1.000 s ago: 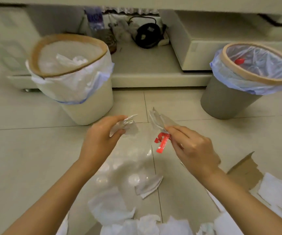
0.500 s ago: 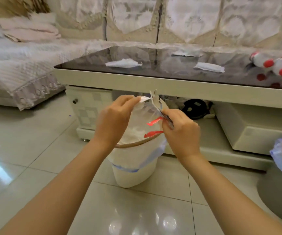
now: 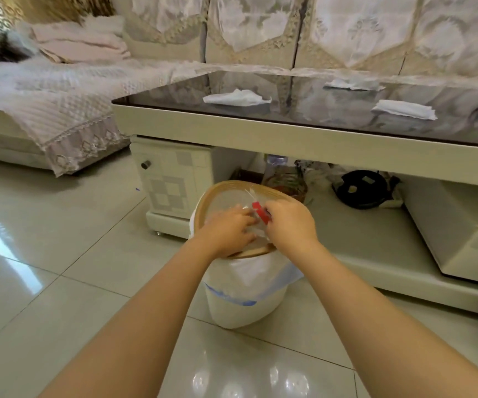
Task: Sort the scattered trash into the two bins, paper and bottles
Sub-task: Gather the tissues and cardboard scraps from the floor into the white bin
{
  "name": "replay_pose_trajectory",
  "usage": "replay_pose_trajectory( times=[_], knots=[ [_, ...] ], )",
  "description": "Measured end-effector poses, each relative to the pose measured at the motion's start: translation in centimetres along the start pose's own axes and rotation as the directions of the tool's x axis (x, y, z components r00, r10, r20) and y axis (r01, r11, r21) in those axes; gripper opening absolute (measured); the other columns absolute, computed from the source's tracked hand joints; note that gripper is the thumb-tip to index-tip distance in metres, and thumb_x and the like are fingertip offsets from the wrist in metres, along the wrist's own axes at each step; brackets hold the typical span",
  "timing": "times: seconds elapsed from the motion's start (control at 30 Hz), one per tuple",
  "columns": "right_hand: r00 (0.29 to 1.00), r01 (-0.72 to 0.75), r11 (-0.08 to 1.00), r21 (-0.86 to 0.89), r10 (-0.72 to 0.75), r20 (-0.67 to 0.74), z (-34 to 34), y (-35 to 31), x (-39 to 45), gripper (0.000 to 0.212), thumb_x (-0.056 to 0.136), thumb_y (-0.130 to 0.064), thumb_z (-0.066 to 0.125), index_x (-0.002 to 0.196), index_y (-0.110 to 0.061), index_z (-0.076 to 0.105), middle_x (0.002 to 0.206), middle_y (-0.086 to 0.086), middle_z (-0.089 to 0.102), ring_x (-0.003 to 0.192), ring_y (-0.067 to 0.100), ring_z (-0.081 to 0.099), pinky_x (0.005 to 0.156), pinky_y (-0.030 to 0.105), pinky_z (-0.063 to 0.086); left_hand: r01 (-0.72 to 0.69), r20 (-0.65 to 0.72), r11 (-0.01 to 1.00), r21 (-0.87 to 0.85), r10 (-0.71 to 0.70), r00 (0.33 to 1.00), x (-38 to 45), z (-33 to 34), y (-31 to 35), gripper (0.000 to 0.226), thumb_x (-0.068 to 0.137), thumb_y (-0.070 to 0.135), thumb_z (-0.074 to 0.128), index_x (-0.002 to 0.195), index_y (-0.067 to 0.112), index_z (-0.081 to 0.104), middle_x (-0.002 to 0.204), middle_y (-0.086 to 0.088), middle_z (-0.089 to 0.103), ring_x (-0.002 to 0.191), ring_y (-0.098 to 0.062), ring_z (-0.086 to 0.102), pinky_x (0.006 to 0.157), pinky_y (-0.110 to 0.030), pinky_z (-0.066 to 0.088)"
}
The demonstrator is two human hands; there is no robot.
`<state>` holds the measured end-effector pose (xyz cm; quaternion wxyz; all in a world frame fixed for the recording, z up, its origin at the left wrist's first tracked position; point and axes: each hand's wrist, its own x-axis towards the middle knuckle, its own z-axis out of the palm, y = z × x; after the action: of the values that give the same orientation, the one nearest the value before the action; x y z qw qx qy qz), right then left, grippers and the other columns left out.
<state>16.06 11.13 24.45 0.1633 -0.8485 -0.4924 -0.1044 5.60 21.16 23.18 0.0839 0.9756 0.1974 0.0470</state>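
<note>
Clear wrapper w/ red label (image 3: 257, 215) pinched between left hand (image 3: 227, 229) & right hand (image 3: 289, 225), held directly over white bin (image 3: 239, 300) mouth; straight drop needed, both hands equally near.

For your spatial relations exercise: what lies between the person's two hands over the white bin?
In the head view, a crumpled clear wrapper with a red strip lies between the left hand and right hand, above the white bin.
</note>
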Motion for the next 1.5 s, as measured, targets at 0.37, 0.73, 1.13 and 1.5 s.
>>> replay_pose_trajectory(
  times=[0.37, 0.73, 1.13, 1.5],
  knots=[
    [0.968, 0.186, 0.967, -0.176, -0.21, -0.133, -1.6, 1.1, -6.6, 0.042, 0.08, -0.018, 0.063, 0.122, -0.017, 0.06, 0.123, 0.009, 0.061, 0.119, 0.029, 0.053, 0.099, 0.051, 0.038, 0.036, -0.523, 0.995, 0.095, 0.019, 0.852, -4.2, -0.4, 3.1, 0.031, 0.082, 0.031, 0.048, 0.099, 0.022, 0.072, 0.099, 0.003, 0.071, 0.089, -0.02, 0.063, 0.082, -0.037, 0.041],
    [0.992, -0.112, 0.981, -0.158, 0.119, 0.035, -1.8, 10.4, -31.5, 0.044, 0.093, -0.03, 0.04, 0.135, -0.019, 0.05, 0.138, 0.006, 0.051, 0.129, 0.028, 0.044, 0.104, 0.052, 0.035, -0.42, -0.332, 0.907, -0.015, 0.392, 0.858, -14.8, 12.8, 18.1, 0.031, 0.079, 0.024, 0.067, 0.109, 0.018, 0.067, 0.106, 0.001, 0.068, 0.09, -0.021, 0.063, 0.069, -0.033, 0.047],
    [0.777, -0.453, 0.818, -0.355, 0.558, 0.292, -1.6, 16.7, -55.3, 0.047, 0.085, -0.032, 0.036, 0.127, -0.018, 0.053, 0.129, 0.007, 0.055, 0.121, 0.028, 0.048, 0.101, 0.051, 0.034, -0.654, 0.179, 0.752, -0.083, 0.656, 0.733, -17.3, 26.2, 31.8, 0.058, 0.057, 0.021, 0.082, 0.112, 0.011, 0.065, 0.107, -0.009, 0.067, 0.08, -0.03, 0.065, 0.058, -0.034, 0.046],
    [0.615, -0.583, 0.701, -0.41, 0.711, 0.341, -1.5, 20.5, -60.7, 0.052, 0.087, -0.036, 0.05, 0.135, -0.017, 0.045, 0.139, 0.008, 0.045, 0.126, 0.029, 0.044, 0.102, 0.051, 0.036, -0.845, 0.559, 0.527, -0.09, 0.729, 0.395, -8.3, 27.5, 40.2, 0.081, 0.071, 0.035, 0.079, 0.137, 0.026, 0.033, 0.125, 0.002, 0.05, 0.113, -0.021, 0.045, 0.087, -0.036, 0.04]
  ],
)
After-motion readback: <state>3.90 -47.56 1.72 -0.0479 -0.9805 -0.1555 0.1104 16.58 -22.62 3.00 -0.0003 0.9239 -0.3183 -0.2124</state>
